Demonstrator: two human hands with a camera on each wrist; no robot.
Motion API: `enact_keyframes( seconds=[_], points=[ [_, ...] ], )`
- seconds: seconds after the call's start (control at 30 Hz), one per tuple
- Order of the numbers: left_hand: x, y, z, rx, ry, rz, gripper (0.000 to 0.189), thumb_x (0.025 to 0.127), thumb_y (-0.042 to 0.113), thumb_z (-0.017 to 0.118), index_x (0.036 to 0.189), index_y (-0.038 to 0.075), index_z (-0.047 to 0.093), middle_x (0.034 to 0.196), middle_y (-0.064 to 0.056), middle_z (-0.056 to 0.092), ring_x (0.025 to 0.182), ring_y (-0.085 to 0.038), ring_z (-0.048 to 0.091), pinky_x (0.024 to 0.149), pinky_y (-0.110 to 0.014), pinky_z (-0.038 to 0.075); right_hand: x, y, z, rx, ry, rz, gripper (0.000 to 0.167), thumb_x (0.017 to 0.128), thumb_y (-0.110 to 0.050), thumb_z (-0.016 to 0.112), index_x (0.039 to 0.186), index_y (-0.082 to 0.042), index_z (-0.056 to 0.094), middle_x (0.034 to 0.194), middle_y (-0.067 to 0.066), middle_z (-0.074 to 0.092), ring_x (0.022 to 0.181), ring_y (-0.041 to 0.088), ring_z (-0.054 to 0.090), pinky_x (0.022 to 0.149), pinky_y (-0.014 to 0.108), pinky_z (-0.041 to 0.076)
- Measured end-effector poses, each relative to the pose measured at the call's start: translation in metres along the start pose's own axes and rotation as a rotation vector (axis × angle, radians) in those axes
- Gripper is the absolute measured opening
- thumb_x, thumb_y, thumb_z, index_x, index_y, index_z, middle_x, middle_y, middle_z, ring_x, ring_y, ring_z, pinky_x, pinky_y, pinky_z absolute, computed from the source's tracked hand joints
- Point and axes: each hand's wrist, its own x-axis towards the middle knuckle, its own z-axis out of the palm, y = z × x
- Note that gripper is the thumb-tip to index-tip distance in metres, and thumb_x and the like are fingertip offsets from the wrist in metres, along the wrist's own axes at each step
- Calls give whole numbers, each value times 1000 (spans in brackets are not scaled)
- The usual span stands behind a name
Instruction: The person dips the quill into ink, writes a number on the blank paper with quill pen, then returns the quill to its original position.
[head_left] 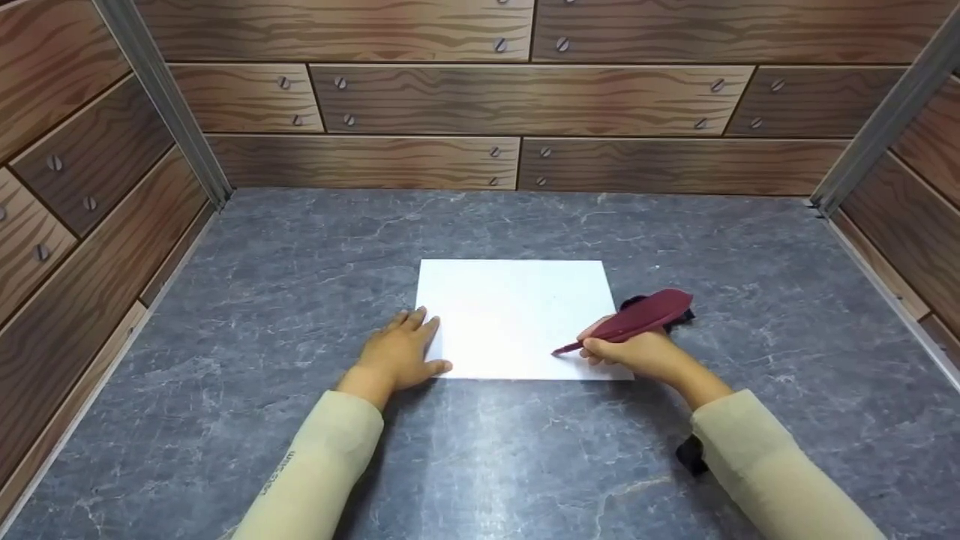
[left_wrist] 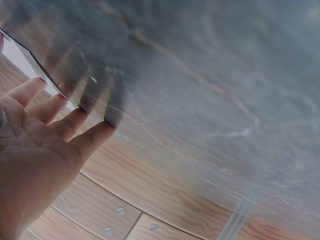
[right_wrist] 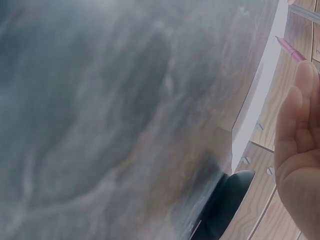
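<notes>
A white sheet of paper [head_left: 510, 315] lies flat on the grey marbled table. My left hand [head_left: 401, 349] rests on its left edge, fingers spread and thumb near the lower left corner. In the left wrist view the fingertips of that left hand [left_wrist: 45, 135] touch the surface. My right hand [head_left: 637, 351] pinches a dark red feather-shaped pen [head_left: 645, 315] over the lower right of the paper. The tip points left and meets the sheet or is just above it; I cannot tell which. In the right wrist view the pen's slim point [right_wrist: 291, 49] shows beyond the curled fingers.
A black object [head_left: 681, 315] lies partly hidden behind the feather and right hand; its kind is unclear. Another black piece [head_left: 690, 455] shows beside the right sleeve. Wood-patterned walls [head_left: 517, 101] with grey metal corner posts [head_left: 169, 97] enclose the table at the back and sides.
</notes>
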Motion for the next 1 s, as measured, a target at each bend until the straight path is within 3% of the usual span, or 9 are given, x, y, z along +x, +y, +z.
enact_keyframes(
  seconds=[0.27, 0.5, 1.0],
  points=[
    [0, 1, -1, -5, -15, -12, 79, 87, 56, 60, 150, 16, 33, 156, -8, 22, 141, -35, 17, 108, -58, 24, -3, 3, -7, -4, -12, -2, 40, 91, -30, 66, 110, 5, 66, 94, 12, 72, 84, 19, 69, 75, 33, 55],
    [-2, 1, -1, -11, -15, -19, 79, 87, 56, 60, 150, 16, 33, 156, -8, 21, 142, -34, 16, 108, -57, 23, -5, 5, -11, -72, 17, 43, 40, 91, -35, 65, 108, 1, 69, 92, 8, 72, 84, 20, 69, 73, 32, 54],
    [-2, 1, -3, -8, -9, 2, 78, 88, 54, 60, 149, 13, 34, 156, -10, 22, 141, -36, 16, 108, -57, 24, -4, 12, -21, -32, 60, -37, 33, 92, -20, 66, 108, 8, 65, 88, 10, 71, 77, 13, 67, 68, 29, 55]
  ],
)
